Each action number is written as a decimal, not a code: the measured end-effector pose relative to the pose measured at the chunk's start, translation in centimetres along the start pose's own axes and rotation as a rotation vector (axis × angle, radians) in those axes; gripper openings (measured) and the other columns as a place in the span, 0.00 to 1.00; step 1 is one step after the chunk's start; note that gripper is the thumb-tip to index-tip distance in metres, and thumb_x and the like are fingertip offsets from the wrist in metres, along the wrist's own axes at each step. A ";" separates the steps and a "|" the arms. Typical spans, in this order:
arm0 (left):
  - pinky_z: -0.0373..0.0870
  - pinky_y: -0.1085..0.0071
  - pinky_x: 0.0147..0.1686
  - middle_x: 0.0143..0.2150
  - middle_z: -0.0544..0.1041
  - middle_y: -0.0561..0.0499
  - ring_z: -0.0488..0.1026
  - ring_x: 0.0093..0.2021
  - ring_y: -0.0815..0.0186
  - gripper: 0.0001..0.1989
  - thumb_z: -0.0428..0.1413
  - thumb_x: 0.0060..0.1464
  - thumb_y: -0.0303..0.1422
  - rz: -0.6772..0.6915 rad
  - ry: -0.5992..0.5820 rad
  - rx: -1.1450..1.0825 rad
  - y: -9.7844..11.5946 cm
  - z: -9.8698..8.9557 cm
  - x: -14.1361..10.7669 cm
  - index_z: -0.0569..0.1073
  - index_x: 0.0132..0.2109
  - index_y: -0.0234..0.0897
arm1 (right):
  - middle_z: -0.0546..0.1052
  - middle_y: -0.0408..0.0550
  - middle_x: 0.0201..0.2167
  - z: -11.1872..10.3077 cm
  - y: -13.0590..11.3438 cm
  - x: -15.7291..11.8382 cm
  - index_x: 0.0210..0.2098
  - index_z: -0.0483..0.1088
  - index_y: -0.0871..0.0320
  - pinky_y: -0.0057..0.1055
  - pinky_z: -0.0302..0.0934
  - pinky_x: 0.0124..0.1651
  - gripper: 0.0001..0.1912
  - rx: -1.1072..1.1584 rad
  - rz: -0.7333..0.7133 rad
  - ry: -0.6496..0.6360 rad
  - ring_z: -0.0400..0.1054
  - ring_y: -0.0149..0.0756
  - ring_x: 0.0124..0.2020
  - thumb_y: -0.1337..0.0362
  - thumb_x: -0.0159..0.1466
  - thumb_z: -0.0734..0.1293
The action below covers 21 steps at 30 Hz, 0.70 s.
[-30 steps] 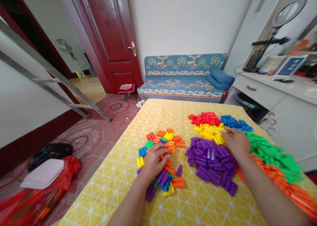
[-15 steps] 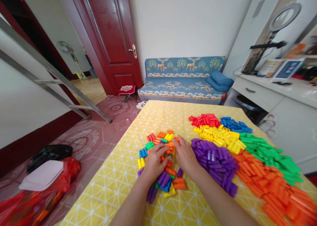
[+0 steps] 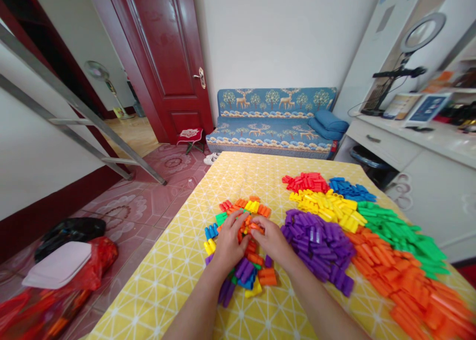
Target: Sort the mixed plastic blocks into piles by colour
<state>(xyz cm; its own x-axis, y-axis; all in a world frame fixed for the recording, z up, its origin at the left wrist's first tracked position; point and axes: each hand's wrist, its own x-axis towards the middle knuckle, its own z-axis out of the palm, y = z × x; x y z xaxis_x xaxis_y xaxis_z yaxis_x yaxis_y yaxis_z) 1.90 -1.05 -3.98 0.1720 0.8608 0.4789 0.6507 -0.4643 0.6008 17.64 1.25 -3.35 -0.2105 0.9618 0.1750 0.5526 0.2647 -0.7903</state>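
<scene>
Over a mixed heap of small tube-like plastic pieces (image 3: 243,269), my two hands work close together. My left hand (image 3: 229,243) curls from the left, with its fingers and thumb around orange pieces in the middle of the heap; its grip is partly hidden. Between the thumb and fingertips of my right hand (image 3: 273,238) is an orange plastic tube (image 3: 256,227). Around the hands lie joined pairs and rows: yellow (image 3: 252,207), blue (image 3: 210,230), green (image 3: 220,218) and orange (image 3: 268,276).
Sorted piles lie on the table's right: purple (image 3: 320,240), yellow (image 3: 327,206), red (image 3: 305,182), blue (image 3: 351,189), green (image 3: 403,233) and orange (image 3: 405,275). A yellow patterned cloth (image 3: 148,290) covers the table. Beyond stands a blue sofa (image 3: 267,126); a white cabinet (image 3: 427,181) is at right.
My right hand has drawn left and slightly down, and its fingers have closed on an orange tube. My left hand stays over the heap, its fingers slightly shifted. The camera view moved a little.
</scene>
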 end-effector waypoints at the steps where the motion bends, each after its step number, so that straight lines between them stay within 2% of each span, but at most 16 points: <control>1: 0.63 0.54 0.59 0.59 0.66 0.43 0.64 0.60 0.55 0.28 0.57 0.49 0.23 0.000 0.003 -0.011 0.0 0.0 0.0 0.67 0.59 0.41 | 0.78 0.44 0.37 0.1 0.0 -0.3 0.43 0.72 0.54 0.32 0.65 0.45 0.14 0.033 -0.005 0.014 0.72 0.36 0.40 0.69 0.57 0.63; 4: 0.67 0.57 0.57 0.56 0.69 0.44 0.68 0.56 0.58 0.20 0.55 0.51 0.22 0.004 0.032 -0.049 0.2 -0.2 0.1 0.73 0.51 0.41 | 0.78 0.45 0.42 0.4 -0.1 -1.2 0.47 0.71 0.53 0.34 0.63 0.50 0.19 0.135 0.001 0.059 0.72 0.38 0.45 0.70 0.55 0.65; 7: 0.68 0.58 0.55 0.53 0.72 0.45 0.70 0.54 0.59 0.14 0.54 0.53 0.23 -0.015 0.089 -0.081 0.2 -0.2 0.2 0.75 0.46 0.40 | 0.76 0.47 0.46 0.6 -0.4 -2.1 0.49 0.68 0.55 0.36 0.63 0.52 0.21 0.234 0.048 0.109 0.71 0.39 0.47 0.69 0.55 0.65; 11: 0.67 0.56 0.57 0.52 0.75 0.46 0.70 0.56 0.60 0.15 0.54 0.54 0.24 -0.026 0.123 -0.087 -0.1 -0.2 0.3 0.73 0.49 0.40 | 0.77 0.50 0.45 0.3 -1.1 -3.0 0.49 0.66 0.57 0.37 0.65 0.49 0.19 0.403 0.090 0.170 0.72 0.39 0.44 0.61 0.59 0.66; 14: 0.67 0.56 0.57 0.53 0.75 0.46 0.70 0.55 0.59 0.16 0.54 0.54 0.23 -0.021 0.132 -0.085 -0.2 -0.2 0.4 0.73 0.49 0.39 | 0.77 0.51 0.43 -0.5 -1.4 -3.5 0.47 0.68 0.58 0.36 0.66 0.47 0.19 0.476 0.077 0.219 0.72 0.41 0.44 0.57 0.59 0.67; 21: 0.70 0.58 0.54 0.53 0.73 0.45 0.72 0.52 0.60 0.15 0.55 0.53 0.24 -0.011 0.140 -0.072 -0.2 -0.1 0.5 0.74 0.48 0.40 | 0.77 0.52 0.45 -2.8 -1.1 -5.0 0.49 0.69 0.58 0.35 0.67 0.45 0.20 0.369 0.077 0.292 0.72 0.41 0.44 0.57 0.59 0.67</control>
<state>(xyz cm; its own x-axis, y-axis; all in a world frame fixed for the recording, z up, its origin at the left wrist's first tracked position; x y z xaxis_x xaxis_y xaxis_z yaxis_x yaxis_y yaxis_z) 1.77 -0.54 -3.85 0.0570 0.8311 0.5532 0.5965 -0.4727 0.6486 20.36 -3.67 -1.72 0.0850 0.9710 0.2236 0.2233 0.2002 -0.9540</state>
